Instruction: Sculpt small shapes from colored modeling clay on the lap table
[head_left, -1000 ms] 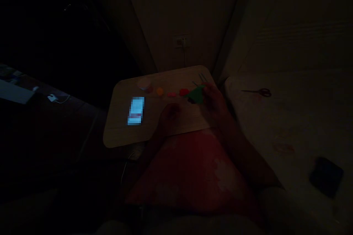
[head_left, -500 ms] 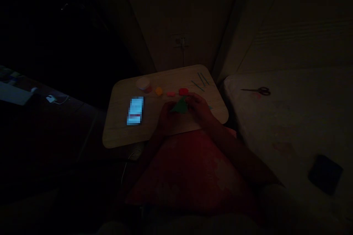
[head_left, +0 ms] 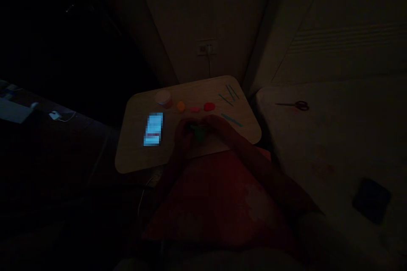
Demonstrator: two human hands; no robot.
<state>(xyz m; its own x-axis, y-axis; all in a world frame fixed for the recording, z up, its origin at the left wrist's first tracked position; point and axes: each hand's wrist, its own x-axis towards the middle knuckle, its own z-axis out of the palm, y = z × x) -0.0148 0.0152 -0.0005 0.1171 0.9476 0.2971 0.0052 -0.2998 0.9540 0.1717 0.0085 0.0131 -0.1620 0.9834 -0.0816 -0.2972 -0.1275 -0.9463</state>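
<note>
In the head view, dim as it is, I have a green piece [head_left: 199,132] between my two hands, over the near part of the wooden surface [head_left: 133,152]. My left grip [head_left: 183,136] closes on its left side, and my right grip [head_left: 216,123] has it from the upper right. The fingertips are too dark for me to tell exactly how each one presses, and the piece's full shape is partly hidden by my fingers.

Just beyond my hands a small row lies on the surface: an orange lump [head_left: 181,106], a pink piece [head_left: 195,110] and, nearest my right hand, a red lump [head_left: 209,106]. Left of the orange lump stands a tub [head_left: 163,98]. Nearer me, on the left, lies a lit phone [head_left: 153,129], its screen blurred into blocks.

Toward the far right corner are three thin sticks [head_left: 226,100], and a thicker blue-green strip [head_left: 232,120] lies closer to my right hand, apart from them. Red cloth [head_left: 210,194] spreads below the near edge. Well off to the right, on a separate pale top [head_left: 299,144], I see scissors [head_left: 301,105] and, closer to me, a dark blue item [head_left: 372,200] I can't make out.
</note>
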